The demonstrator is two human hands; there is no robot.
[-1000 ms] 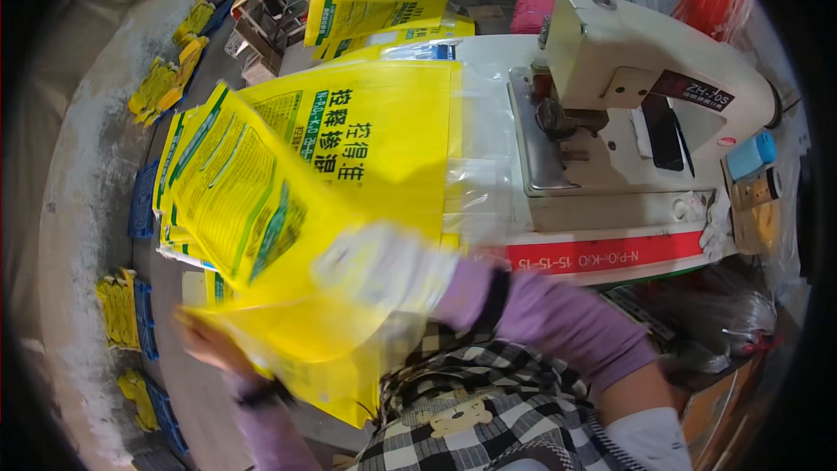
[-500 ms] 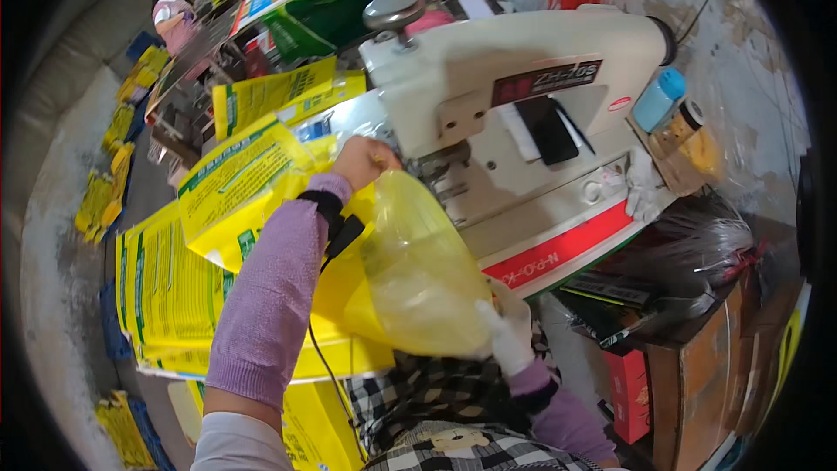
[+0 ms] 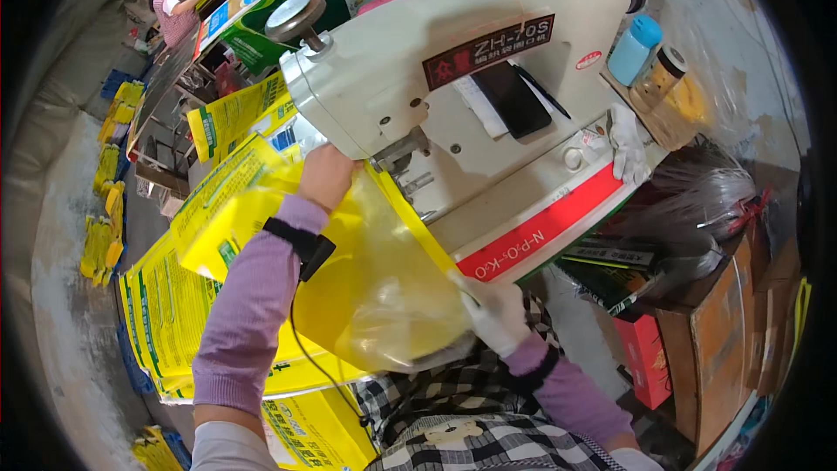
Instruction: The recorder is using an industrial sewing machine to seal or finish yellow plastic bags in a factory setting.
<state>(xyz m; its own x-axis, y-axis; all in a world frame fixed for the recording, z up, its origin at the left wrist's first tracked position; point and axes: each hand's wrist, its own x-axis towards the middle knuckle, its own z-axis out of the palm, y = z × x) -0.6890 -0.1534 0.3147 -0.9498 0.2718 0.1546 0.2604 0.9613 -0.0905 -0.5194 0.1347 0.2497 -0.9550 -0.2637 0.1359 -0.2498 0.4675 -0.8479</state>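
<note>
Left hand and gloved right hand both grip the yellow bag, feeding it under the sewing machine at twelve o'clock. The needle seems hidden; fingers near it risk a jab.

A white table with a red edge is holding a big sewing machine. A yellow bag is lying on the table under the machine. A white glove is sitting near the table's far corner, beside a dark phone.
</note>
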